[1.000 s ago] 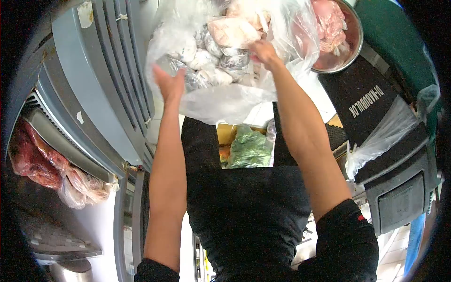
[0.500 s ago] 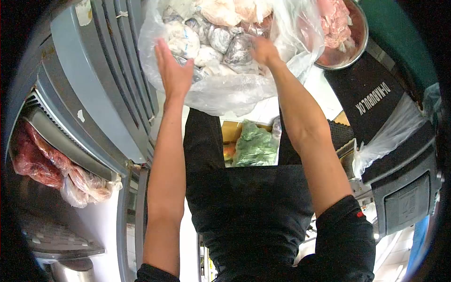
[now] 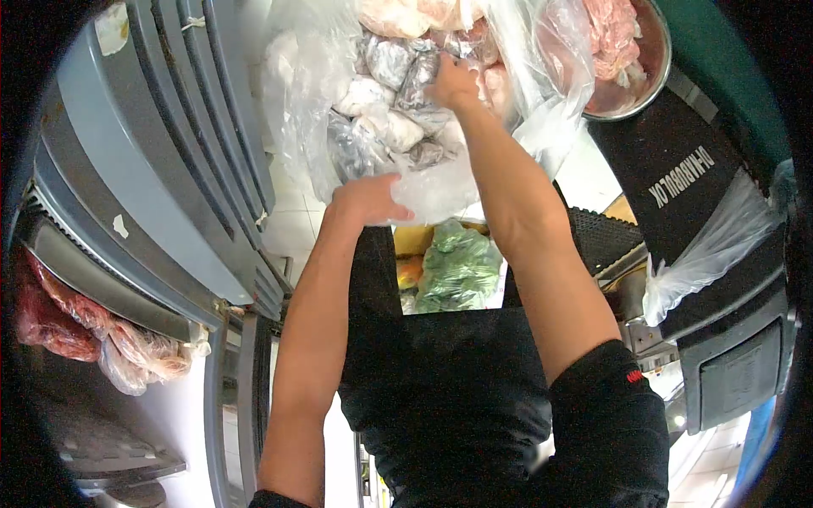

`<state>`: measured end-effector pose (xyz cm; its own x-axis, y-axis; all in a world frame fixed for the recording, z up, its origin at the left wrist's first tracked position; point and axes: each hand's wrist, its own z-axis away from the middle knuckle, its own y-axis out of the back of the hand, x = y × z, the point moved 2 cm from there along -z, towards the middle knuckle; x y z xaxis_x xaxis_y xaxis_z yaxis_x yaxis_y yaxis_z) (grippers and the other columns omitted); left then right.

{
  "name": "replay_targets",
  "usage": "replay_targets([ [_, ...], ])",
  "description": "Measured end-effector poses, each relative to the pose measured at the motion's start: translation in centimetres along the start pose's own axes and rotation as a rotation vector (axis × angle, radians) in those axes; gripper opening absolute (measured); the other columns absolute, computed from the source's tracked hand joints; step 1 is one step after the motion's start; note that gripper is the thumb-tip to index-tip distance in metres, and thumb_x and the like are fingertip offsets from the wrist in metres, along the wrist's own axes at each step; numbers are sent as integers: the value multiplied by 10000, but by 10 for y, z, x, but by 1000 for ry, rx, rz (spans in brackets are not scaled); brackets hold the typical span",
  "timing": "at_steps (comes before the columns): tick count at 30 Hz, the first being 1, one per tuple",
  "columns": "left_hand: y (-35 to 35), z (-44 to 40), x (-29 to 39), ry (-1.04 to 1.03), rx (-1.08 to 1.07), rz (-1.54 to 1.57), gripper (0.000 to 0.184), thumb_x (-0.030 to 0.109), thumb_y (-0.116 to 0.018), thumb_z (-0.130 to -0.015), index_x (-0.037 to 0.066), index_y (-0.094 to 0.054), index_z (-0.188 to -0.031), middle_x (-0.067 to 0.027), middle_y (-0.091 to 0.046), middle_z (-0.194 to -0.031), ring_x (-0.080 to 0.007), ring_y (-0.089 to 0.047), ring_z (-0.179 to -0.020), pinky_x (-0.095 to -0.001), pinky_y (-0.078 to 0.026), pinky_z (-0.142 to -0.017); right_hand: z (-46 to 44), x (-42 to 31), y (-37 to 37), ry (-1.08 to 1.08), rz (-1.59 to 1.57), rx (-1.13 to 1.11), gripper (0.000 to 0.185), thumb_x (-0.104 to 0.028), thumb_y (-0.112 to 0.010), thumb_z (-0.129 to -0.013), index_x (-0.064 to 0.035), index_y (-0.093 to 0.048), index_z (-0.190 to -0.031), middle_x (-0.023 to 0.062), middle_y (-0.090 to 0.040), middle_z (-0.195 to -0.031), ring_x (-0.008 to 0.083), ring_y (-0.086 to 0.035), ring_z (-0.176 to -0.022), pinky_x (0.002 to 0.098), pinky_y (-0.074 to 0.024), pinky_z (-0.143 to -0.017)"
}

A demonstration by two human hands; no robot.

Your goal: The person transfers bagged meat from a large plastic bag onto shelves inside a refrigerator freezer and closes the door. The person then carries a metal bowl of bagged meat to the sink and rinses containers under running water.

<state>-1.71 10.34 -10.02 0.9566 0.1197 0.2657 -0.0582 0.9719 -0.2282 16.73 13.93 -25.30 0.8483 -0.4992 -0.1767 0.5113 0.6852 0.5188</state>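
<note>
A large clear plastic bag lies wide open at the top of the view, holding several small plastic-wrapped packets of pale and greyish food. My right hand reaches inside it, fingers curled on a dark, greyish wrapped packet. At the bag's near edge is my left hand, touching the plastic with thumb and fingers apart. Larger pale pieces, which look like raw meat, sit at the far side of the bag. What the packets contain is hard to make out.
A metal bowl of pink raw meat stands at the right. Below the bag, a green-filled plastic bag shows between my legs. Left is a grey slatted panel, with bagged red meat behind it. Clear plastic hangs at right.
My left hand has moved from the bag's left side down to its near edge. The bag's left side has shifted and folded. My right hand has moved slightly left and stays among the packets.
</note>
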Motion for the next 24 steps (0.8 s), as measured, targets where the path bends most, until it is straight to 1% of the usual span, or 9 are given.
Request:
replay_targets([
  [1,3,8,4,26,-65,-9,879,448,-726,-659,43,-363,-1350,-208,-429,-1332,-325,-433,-1223,-362,-345,-1012,-1,-7,1,-58,119,29,390,-198,-487,-855,-110,-412,-1228,234,-510,-1200,333,-506,-1129,497,-398,-919],
  [6,20,42,-18,-46,62,198,982,482,-722,-655,53,-249,-1400,-216,-355,-1387,-321,-410,-1245,-348,-371,-990,2,3,3,10,80,-46,323,-163,-494,-844,-70,-437,-1148,225,-611,-1024,358,-590,-1000,480,-435,-876],
  [9,50,63,-25,131,345,826,974,405,-726,-700,28,-176,-1410,-218,-256,-1431,-338,-386,-1250,-331,-393,-975,13,1,11,92,26,-168,303,-141,-538,-762,-68,-525,-1056,214,-608,-1039,379,-585,-979,440,-459,-870],
  [11,67,64,-51,-15,1200,370,923,281,-726,-738,37,-145,-1412,-213,-189,-1435,-356,-347,-1252,-333,-421,-950,32,-20,26,213,-17,-132,282,-148,-538,-753,-72,-545,-1024,200,-616,-1022,370,-590,-959,447,-466,-840],
  [14,79,71,-43,-113,1397,441,942,183,-726,-737,48,-89,-1418,-214,-190,-1407,-350,-335,-1235,-352,-435,-926,47,-60,61,413,-56,-110,274,-153,-537,-739,-82,-569,-1002,175,-627,-970,355,-591,-929,453,-466,-807],
  [18,103,67,-30,-28,1489,386,979,183,-736,-720,44,-64,-1417,-255,-185,-1370,-369,-341,-1213,-371,-435,-905,24,-114,95,640,-98,2,230,-164,-528,-710,-79,-559,-922,174,-631,-889,365,-591,-876,459,-459,-754],
  [20,114,70,-22,302,1467,300,964,135,-701,-729,55,-29,-1416,-273,-242,-1280,-432,-455,-1091,-421,-451,-860,7,-141,112,680,-169,73,206,-204,-543,-712,-85,-575,-877,171,-632,-872,366,-596,-871,459,-469,-744],
  [22,119,68,-29,318,1485,252,947,145,-701,-726,41,-58,-1412,-252,-303,-1199,-426,-485,-1030,-440,-456,-828,-22,-153,110,688,-190,111,214,-204,-544,-711,-90,-588,-886,169,-633,-868,364,-598,-866,455,-471,-748],
  [24,120,67,-35,406,1436,76,867,163,-701,-730,20,-149,-1385,-250,-315,-1183,-411,-495,-999,-429,-451,-824,-46,-156,105,805,-145,377,258,-81,-534,-741,-12,-609,-978,235,-622,-916,352,-609,-884,431,-481,-791],
])
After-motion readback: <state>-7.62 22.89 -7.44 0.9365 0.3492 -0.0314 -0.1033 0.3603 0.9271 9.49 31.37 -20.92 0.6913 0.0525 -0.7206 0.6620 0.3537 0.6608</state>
